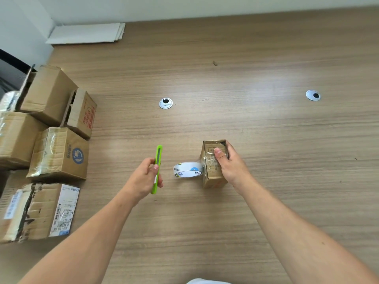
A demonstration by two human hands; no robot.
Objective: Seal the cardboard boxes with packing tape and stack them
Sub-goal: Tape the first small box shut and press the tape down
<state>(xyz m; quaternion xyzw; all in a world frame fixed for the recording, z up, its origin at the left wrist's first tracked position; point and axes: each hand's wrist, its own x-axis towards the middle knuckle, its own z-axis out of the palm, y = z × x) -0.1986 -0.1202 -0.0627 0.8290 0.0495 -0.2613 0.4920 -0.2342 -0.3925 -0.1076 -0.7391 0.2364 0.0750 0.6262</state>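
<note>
Small brown box (213,167), clear tape across its top.
Your right hand (229,165) grips it; your left hand (143,179) curls round a green cutter (157,169).

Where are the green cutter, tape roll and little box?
green cutter (159,149), head view, on its upper green end
tape roll (187,168), head view, on its white outer side
little box (212,175), head view, on its cardboard top

Left hand (143,179), right hand (230,167): both curled.

Bright even light, soft glare patch on the table (266,83), wide-angle bending at edges, slight softness
</note>
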